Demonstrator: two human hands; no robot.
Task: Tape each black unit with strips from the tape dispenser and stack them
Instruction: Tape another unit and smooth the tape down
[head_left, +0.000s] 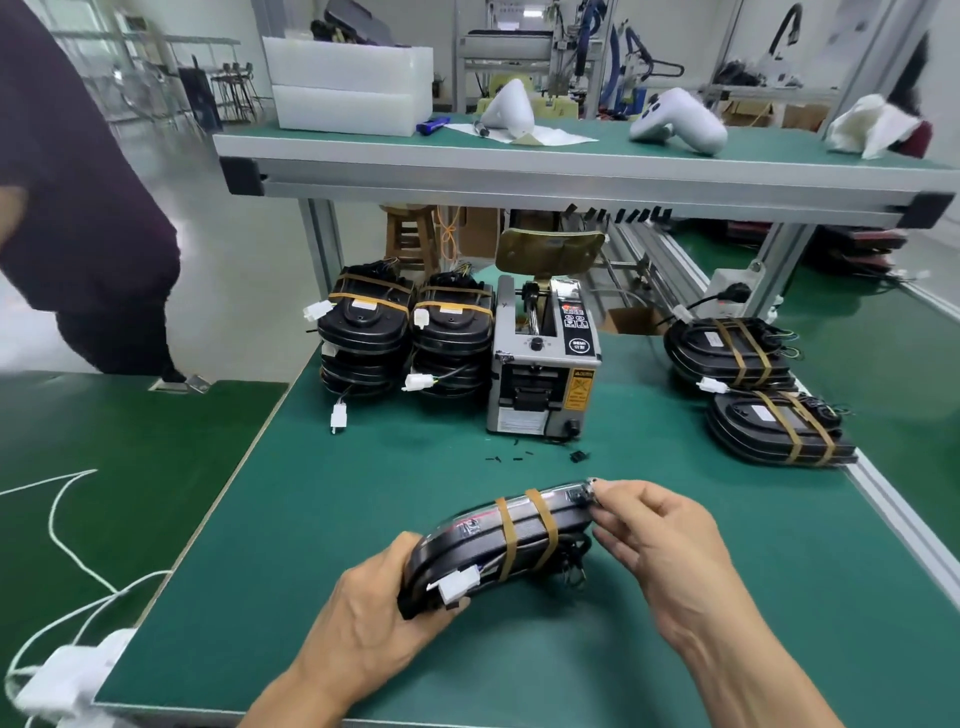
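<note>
At the near edge of the green table (363, 519), a black unit (498, 545) is held tilted on its side between both hands, clear of the mat or barely touching it. The left hand (374, 623) curls around its lower end by the white plug (457, 590), taking the weight, while the right hand (660, 540) pinches the upper tip, probably to steady or turn it so the two brown tape strips (524, 530) crossing its middle can be checked or pressed down. The tape dispenser (543, 364) stands straight ahead, within reach for the next strip. To its left are two stacks of taped units (405, 332); on the right lie two more taped units (753, 384), well apart. This unit looks taped and ready for stacking.
</note>
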